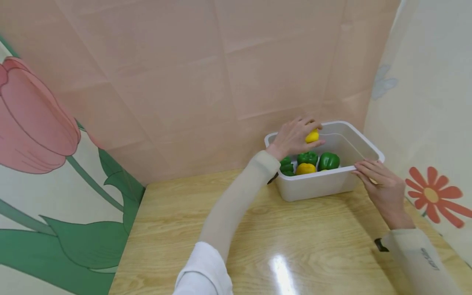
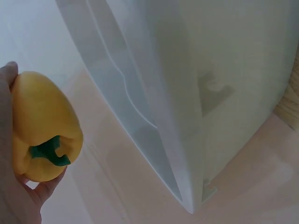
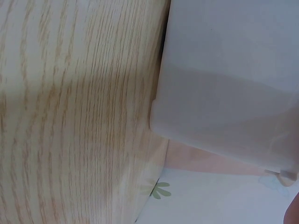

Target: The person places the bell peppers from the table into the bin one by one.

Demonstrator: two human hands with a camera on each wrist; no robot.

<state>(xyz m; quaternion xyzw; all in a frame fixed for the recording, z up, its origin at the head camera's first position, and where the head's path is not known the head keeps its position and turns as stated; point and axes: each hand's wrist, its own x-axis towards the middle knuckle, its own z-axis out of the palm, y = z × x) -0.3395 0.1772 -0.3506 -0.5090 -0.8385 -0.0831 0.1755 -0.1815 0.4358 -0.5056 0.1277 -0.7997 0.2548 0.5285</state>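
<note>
My left hand [image 1: 296, 135] grips a yellow bell pepper [image 2: 46, 109] with a green stem, holding it over the left part of a white plastic bin [image 1: 317, 184]. In the head view the fingers partly cover this pepper. Below it in the bin lie a green bell pepper [image 1: 329, 161], another green one [image 1: 307, 157], a yellow one [image 1: 305, 169] and more green ones at the left end. At the near right corner, my right hand [image 1: 383, 184] pinches the bin's rim. Only a bit of that hand shows at the edge of the right wrist view.
The bin stands on a wooden table [image 1: 206, 213], close to the pink-covered back wall [image 1: 177, 90]. A wall with a red flower print [image 1: 430, 195] rises at the right. On the left is a wall covering with a large pink tulip [image 1: 37, 119].
</note>
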